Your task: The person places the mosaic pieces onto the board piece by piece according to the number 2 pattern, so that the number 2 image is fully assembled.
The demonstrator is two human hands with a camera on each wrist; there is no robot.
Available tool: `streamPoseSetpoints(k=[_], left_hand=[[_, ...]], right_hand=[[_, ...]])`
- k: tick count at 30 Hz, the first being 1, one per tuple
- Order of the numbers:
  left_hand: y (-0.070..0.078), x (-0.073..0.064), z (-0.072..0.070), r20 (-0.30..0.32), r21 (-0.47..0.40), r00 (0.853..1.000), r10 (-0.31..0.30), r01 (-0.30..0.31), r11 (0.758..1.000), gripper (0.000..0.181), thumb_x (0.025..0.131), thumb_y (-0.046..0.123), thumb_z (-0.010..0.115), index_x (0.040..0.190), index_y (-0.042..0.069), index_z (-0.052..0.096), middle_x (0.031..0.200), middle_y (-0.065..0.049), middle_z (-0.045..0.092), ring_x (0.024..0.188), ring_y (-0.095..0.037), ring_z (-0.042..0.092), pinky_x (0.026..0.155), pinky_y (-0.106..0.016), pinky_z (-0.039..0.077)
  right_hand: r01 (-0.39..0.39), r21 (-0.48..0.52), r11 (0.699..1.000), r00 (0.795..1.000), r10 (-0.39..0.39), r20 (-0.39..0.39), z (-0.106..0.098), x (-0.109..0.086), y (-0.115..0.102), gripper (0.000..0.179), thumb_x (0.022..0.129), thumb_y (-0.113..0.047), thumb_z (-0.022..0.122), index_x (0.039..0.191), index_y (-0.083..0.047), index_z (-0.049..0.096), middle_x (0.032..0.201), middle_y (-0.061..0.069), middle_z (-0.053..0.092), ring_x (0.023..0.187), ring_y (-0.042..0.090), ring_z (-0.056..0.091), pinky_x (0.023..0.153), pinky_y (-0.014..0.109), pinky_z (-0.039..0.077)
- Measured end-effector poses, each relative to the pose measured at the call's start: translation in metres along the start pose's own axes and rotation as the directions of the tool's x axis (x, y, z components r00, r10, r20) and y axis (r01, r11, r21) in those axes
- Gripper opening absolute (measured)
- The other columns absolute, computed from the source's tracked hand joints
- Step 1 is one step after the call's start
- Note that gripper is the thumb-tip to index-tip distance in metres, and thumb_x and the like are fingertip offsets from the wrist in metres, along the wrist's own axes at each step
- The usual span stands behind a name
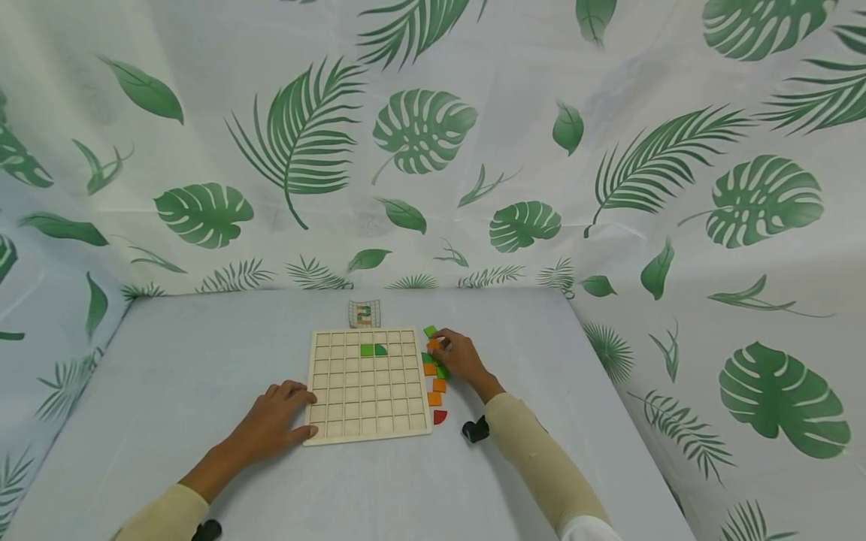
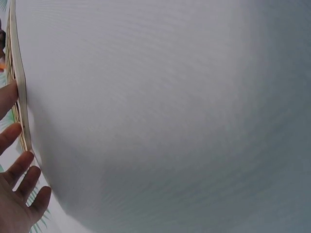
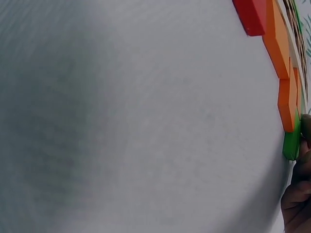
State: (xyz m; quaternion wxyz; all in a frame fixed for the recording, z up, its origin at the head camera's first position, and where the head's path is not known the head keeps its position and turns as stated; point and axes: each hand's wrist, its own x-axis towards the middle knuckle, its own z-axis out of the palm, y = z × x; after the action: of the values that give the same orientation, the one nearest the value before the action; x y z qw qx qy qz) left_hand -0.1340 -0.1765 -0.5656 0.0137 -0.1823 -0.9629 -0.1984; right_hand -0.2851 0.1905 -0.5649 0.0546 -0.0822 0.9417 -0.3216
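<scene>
A pale wooden grid board lies on the table, with a green square tile and a dark green quarter-circle tile in its upper cells. My left hand rests at the board's left edge, thumb and fingertips touching the rim; the left wrist view shows the fingers fairly straight. Beside the board's upper right edge, my right hand pinches an orange tile between thumb and fingers. In the right wrist view only part of that hand appears, by a green tile.
Along the board's right side lie loose tiles: several orange squares, including one low down, some green pieces and a red quarter circle. A small printed pattern card is behind the board. Leaf-print cloth hangs around the table.
</scene>
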Motion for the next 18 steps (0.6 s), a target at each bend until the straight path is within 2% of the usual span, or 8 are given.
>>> streamPoseSetpoints(k=[9, 18], left_hand=[[0.0015, 0.0005, -0.0014, 0.011, -0.003, 1.000, -0.014, 0.014, 1.000, 0.046, 0.084, 0.040, 0.080, 0.121, 0.017, 0.065, 0.128, -0.010, 0.058, 0.112, -0.032, 0.055, 0.086, -0.052, 0.048], [0.0023, 0.0005, -0.0031, 0.004, -0.006, 1.000, -0.008, 0.008, 1.000, 0.045, 0.083, 0.040, 0.081, 0.119, 0.017, 0.065, 0.127, -0.010, 0.058, 0.112, -0.032, 0.055, 0.086, -0.052, 0.048]], right_hand=[[0.029, -0.016, 0.999, 1.000, -0.029, 0.006, 0.0014, 0.0008, 0.0015, 0.030, 0.095, -0.023, 0.070, 0.124, -0.013, 0.067, 0.101, 0.008, 0.068, 0.087, 0.019, 0.059, 0.076, 0.032, 0.049], [0.056, 0.006, 0.998, 0.998, -0.056, -0.020, -0.0008, -0.0003, -0.0019, 0.028, 0.094, -0.024, 0.072, 0.119, -0.011, 0.068, 0.095, 0.006, 0.067, 0.082, 0.019, 0.057, 0.070, 0.029, 0.046]])
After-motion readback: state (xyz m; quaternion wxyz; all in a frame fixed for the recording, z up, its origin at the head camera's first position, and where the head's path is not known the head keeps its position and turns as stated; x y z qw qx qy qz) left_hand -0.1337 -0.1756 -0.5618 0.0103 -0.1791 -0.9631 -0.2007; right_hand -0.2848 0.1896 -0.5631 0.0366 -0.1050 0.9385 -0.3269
